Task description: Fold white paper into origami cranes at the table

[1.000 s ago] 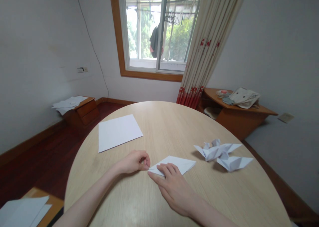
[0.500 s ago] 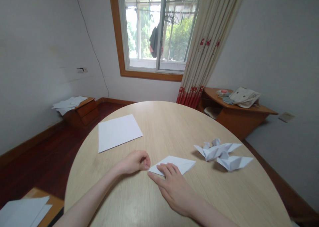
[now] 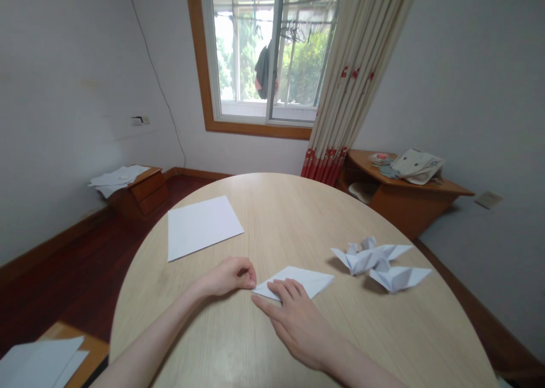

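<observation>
Between the left and right edges of the worktop (image 3: 281,218), the folded paper (image 3: 314,277) lies as a flat diamond under the flattened right hand (image 3: 296,323); the curled left hand (image 3: 233,275) meets one tip, pinch unclear. Paper figures (image 3: 394,278) toward the right edge look finished; the white sheet (image 3: 205,227) looks unfolded.

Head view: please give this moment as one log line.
right hand: on folded paper; left hand: at its left tip; paper figures: farther right

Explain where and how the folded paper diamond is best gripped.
Probably pinch the folded paper diamond by its right tip, from the right: it lies flat, tapering to that uncovered point, while the right hand partly covers its near side and the left hand is beside its left tip.
</observation>
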Demonstrator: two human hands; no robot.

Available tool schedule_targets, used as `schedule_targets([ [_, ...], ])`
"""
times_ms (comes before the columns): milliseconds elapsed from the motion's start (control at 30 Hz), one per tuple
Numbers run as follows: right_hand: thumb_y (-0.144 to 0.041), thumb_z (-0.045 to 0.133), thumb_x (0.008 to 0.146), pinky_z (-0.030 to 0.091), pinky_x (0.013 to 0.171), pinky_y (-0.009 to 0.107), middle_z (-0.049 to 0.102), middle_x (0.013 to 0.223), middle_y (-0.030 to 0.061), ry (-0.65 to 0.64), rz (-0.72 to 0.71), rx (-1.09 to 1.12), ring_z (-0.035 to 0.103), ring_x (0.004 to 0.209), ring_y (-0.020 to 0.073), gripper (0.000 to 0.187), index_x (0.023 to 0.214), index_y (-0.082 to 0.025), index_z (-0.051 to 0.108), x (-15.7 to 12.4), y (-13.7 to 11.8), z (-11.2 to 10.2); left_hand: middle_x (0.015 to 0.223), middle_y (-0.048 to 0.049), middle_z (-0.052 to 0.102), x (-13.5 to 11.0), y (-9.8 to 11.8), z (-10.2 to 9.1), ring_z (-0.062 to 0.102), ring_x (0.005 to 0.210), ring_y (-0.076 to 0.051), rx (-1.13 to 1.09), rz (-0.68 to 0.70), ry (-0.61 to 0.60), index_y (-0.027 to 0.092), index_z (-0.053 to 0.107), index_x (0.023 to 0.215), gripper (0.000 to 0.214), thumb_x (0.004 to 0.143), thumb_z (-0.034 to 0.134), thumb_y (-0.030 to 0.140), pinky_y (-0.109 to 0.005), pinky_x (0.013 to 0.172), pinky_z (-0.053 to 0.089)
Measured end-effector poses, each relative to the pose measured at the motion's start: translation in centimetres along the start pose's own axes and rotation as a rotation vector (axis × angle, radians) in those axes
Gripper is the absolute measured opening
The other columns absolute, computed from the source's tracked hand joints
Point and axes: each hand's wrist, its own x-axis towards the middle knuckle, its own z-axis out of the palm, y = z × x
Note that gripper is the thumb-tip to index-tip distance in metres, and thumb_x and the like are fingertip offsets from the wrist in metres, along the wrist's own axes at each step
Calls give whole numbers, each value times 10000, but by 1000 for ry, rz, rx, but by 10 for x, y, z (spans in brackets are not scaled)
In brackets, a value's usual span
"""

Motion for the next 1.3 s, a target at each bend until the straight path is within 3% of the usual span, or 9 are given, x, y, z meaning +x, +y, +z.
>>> schedule_targets([
  [267,-128,435,912,357,1022,505,516,1319,132,-24,-24,64,471,1190,279,495,1386,-269,441,-2,5,-5,653,39,555,0,9,4,483,620,-124,60,-48,37,164,640,740,153,723,663,314,-224,594,355],
  [433,-153,356,961,356,1073,420,510,1373,79,-25,-50,290,448,1253,209,462,1413,-236,406,-5,23,-7,662,48,545,-1,12,6,483,623,-116,102,-77,63,166,637,749,109,693,690,243,-222,623,354],
  [533,-191,310,988,292,1129,415,480,1424,51,-65,13,440,407,1319,183,434,1402,-238,432,-7,35,-3,728,32,556,0,13,8,500,671,-125,132,-76,85,166,639,747,94,690,693,219,-223,635,355],
  [633,-113,292,953,270,1143,408,425,1465,31,-68,71,532,364,1354,165,488,1394,-249,447,-9,44,5,763,23,554,0,16,8,505,702,-133,163,-69,89,168,644,734,72,694,692,204,-228,645,356],
  [767,-51,278,906,242,1152,411,331,1514,29,-54,97,519,279,1394,153,560,1417,-233,414,-9,50,11,760,30,556,-1,22,7,517,729,-136,194,-53,81,178,656,746,67,698,701,169,-239,695,356],
  [1000,-268,339,995,155,1172,466,289,1523,48,-121,89,356,222,1414,195,455,1448,-225,350,-8,59,-1,789,23,595,-1,21,5,546,793,-156,222,-31,72,195,674,757,64,709,713,180,-273,774,346],
  [1200,-428,539,916,134,1169,496,209,1538,67,-180,91,343,174,1424,236,672,1479,-225,234,-14,66,-7,792,18,610,-1,22,5,555,806,-162,227,-25,57,195,681,768,62,716,711,175,-289,800,345],
  [1300,-400,533,926,162,1170,472,222,1532,63,-175,111,350,204,1417,224,645,1476,-234,239,-13,68,-6,821,10,626,-2,24,5,562,830,-170,228,-11,44,200,687,792,48,750,681,177,-314,846,339],
])
